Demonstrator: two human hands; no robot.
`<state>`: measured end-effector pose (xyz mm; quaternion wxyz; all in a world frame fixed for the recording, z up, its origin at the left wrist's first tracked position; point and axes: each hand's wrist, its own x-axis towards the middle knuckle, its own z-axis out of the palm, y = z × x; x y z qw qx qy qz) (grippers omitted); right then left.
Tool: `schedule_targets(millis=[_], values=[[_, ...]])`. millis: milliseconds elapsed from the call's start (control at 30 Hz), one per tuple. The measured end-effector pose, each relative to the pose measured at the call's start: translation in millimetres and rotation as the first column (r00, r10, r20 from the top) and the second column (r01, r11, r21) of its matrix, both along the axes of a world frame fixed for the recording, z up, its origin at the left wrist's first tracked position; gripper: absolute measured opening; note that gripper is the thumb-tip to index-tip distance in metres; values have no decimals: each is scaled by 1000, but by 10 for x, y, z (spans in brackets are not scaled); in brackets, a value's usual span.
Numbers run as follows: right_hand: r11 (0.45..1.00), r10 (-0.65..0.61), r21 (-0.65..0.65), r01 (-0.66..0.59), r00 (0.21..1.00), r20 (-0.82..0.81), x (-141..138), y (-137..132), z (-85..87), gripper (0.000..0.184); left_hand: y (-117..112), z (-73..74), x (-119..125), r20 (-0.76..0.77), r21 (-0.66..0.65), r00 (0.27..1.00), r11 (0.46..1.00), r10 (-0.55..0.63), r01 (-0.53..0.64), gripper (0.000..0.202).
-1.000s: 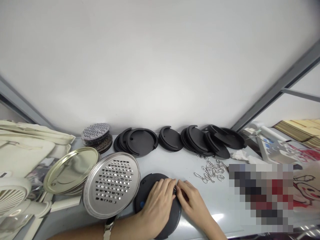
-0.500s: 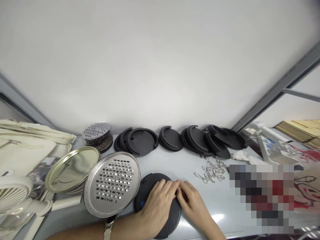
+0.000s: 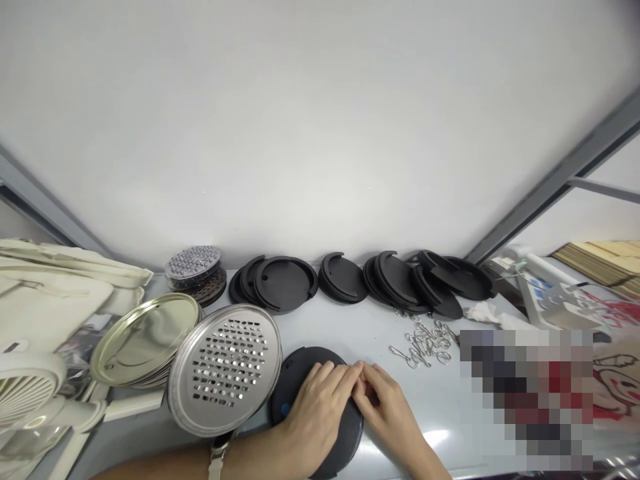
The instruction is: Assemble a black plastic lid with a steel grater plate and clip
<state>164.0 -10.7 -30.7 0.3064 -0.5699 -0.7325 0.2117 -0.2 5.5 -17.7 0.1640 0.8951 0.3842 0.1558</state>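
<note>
The left hand (image 3: 320,410) lies across a flat, round, matte-black disc (image 3: 295,368) on the smooth grey worktop (image 3: 427,393), apparently to steady it, its fingertips meeting those of the right hand (image 3: 384,403) near the disc's right edge. Whether either grip pinches something cannot be told. Silver wire clips (image 3: 427,341) lie heaped beyond the right hand, seemingly for easy reach.
</note>
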Motion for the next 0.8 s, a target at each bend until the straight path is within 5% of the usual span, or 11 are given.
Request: schedule_targets(millis=[400,800], values=[[1000,12,-27,-13,999,-31,-7,28,1,19,-25,130,0,29,-3,997,997,75,-75,53],[998,35,-51,-34,999,7,-1,25,58,20,-25,77,1,3,-9,998,998,59,-59,46]])
